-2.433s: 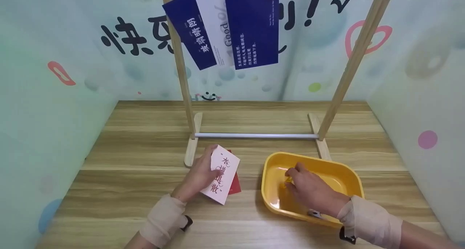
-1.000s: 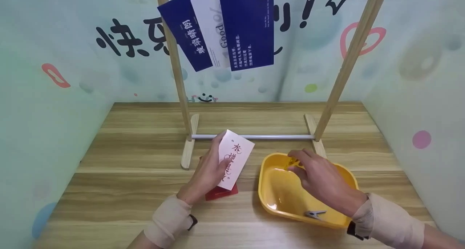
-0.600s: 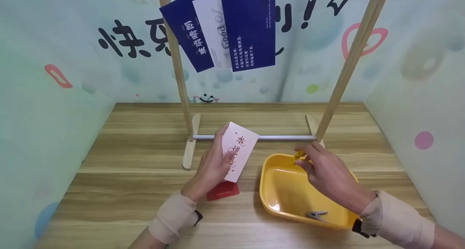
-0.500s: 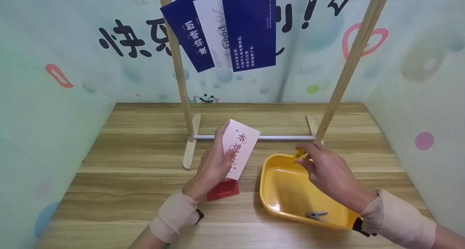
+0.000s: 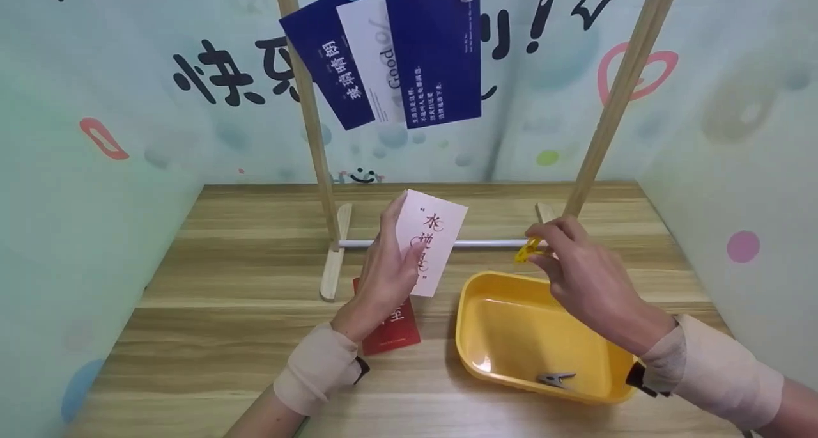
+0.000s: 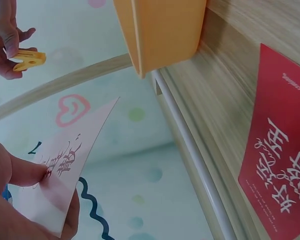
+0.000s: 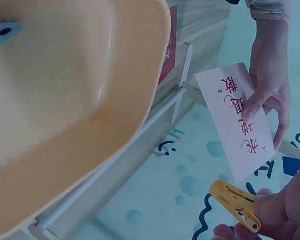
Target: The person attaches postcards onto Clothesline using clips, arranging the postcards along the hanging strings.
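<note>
One white card [image 5: 439, 224] with red lettering is pinched between the thumb and fingers of the left hand [image 5: 388, 265], raised above the worktop [image 5: 192, 361]. At three o'clock from it, the right hand [image 5: 588, 275] nips a yellow clothespin [image 5: 528, 250] between thumb and fingertips. A red card [image 5: 399, 340] lies at seven o'clock from the white one. The yellow basin [image 5: 505, 287] sits at six o'clock from the yellow clothespin, with a grey clothespin [image 5: 556, 379] inside.
</note>
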`<state>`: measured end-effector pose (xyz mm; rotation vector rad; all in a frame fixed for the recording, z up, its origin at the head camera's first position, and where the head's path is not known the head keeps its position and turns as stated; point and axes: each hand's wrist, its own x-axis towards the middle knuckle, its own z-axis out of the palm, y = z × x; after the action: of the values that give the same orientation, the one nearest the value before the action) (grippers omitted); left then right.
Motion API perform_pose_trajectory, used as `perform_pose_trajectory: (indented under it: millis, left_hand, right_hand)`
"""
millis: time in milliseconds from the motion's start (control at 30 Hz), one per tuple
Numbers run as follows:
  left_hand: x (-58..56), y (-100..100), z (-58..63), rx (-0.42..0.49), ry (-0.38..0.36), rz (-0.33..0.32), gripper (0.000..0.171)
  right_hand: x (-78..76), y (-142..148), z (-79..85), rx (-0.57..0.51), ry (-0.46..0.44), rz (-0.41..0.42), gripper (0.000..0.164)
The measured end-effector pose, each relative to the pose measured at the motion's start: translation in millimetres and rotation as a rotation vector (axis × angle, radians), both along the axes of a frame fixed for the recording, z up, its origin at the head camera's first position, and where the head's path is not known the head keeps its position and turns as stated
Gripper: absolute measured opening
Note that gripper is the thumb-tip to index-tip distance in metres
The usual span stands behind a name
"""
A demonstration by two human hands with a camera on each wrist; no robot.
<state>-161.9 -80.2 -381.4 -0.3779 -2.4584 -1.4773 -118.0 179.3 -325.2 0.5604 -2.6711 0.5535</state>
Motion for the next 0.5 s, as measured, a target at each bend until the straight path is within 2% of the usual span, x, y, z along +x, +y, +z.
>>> perform_pose_trajectory:
  millis: [333, 500]
  left_hand:
    - [-4.5, 12.4, 8.8, 0.042, 0.052, -0.021, 0.076]
    - [-8.1, 18.4, 13.6, 0.102, 0.029, -0.039, 0.074]
  right_hand:
    - [-9.2, -4.2, 33.3, 0.041, 0.026, 0.021, 0.028]
    - [-12.0, -9.6, 46.6, 0.059, 0.010, 0.020, 0.031]
